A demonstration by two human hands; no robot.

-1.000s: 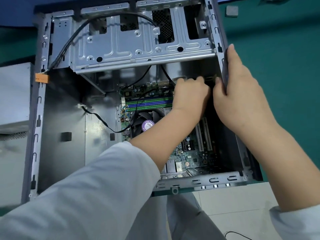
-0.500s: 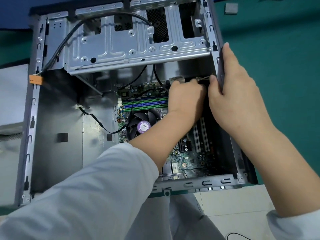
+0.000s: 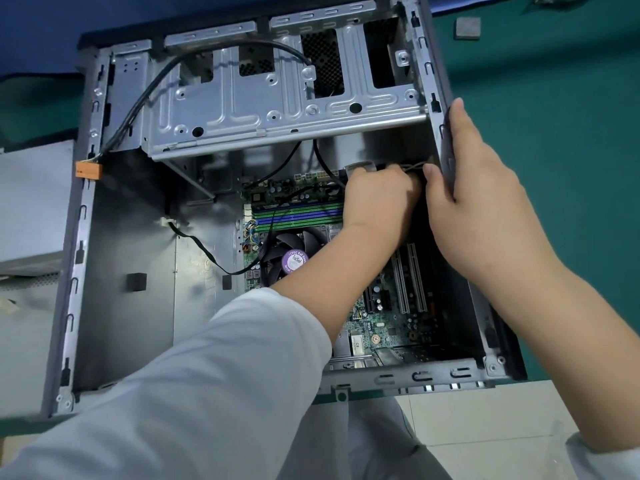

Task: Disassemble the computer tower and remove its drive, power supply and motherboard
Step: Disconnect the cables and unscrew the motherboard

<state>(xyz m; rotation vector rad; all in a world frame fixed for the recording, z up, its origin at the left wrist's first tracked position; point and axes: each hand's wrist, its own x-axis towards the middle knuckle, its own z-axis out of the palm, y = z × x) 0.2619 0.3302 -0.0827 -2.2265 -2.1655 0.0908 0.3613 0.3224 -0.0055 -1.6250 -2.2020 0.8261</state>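
From my head camera I look down into the open computer tower, which lies on its side on the green tabletop and fills most of the view; its side panel is off and the motherboard sits fastened on the case floor toward four o'clock from the middle of the case. My left hand reaches in past the CPU fan and the green and blue memory slots, its fingers curled down at the board's far edge, near one o'clock from the fan; the grip there seems closed around a small pale connector with thin wires, though my knuckles hide exactly what the fingertips pinch. My right hand steadies the case at three o'clock: the fingers lie straight along the outside of the right wall and the thumb presses the inner face, so this grip is spread flat over the wall's edge. The metal drive cage spans the case at twelve o'clock, and a black cable arcs over it to an orange plug resting on the left rim at nine o'clock. Another thin black wire runs from a white clip on the floor to the fan side of the board. A grey metal box lies just beside the case at nine o'clock, and a small grey pad sits on the tabletop at one o'clock
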